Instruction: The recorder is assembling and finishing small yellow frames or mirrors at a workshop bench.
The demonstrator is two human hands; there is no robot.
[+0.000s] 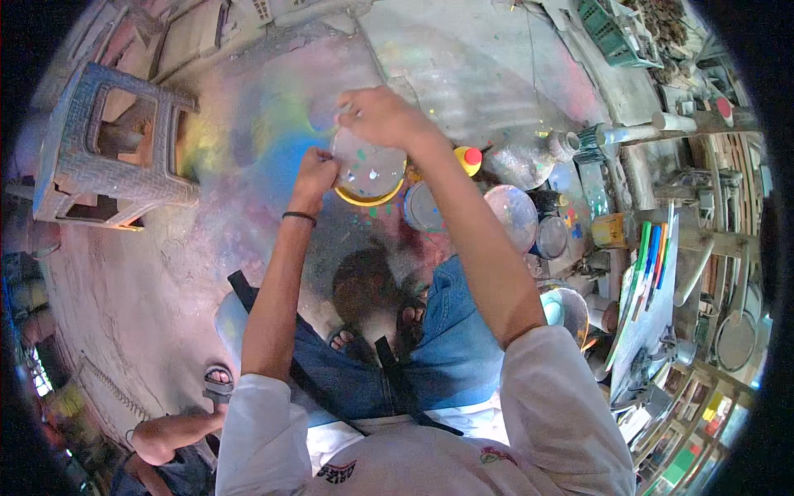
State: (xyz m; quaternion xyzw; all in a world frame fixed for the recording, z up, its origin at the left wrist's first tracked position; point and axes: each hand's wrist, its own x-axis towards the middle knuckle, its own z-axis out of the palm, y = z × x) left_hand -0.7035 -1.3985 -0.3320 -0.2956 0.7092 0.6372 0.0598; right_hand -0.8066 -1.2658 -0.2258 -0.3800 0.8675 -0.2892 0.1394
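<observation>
We hold a round paint-spattered lid [368, 169] over a yellow-rimmed tub [364, 198], above the colour-stained floor [248, 124]. Left hand [317, 172] clenched on the lid's left edge; right hand [382, 116] pinching its far rim. Step in hand, we judge: seating or lifting the lid; which one we cannot tell. Next move likely needs even grip and a level lid. More paint pots [513, 211] stand just right; a plastic stool [107, 145] well left.

Small flat packets [699, 430] in green, yellow and red lie at the lower right edge.
</observation>
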